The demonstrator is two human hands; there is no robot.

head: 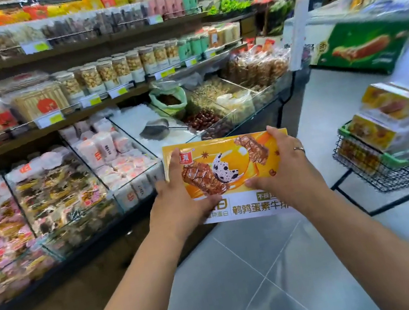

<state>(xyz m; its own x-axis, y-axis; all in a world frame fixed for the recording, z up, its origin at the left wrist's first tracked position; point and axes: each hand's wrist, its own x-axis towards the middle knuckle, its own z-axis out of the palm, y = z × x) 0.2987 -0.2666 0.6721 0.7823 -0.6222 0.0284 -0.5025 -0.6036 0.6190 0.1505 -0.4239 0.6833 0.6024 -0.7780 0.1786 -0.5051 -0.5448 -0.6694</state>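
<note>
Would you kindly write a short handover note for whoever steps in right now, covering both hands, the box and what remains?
Left hand: grips the left end of the yellow snack box.
Right hand: grips the right end.
The box is held face up in the air, beside the glass bins.
The wire basket on the right holds stacked boxes that look alike.
Done: one box is in hand.
Left: probably to set it down at the display; the exact spot cannot be told.
</note>
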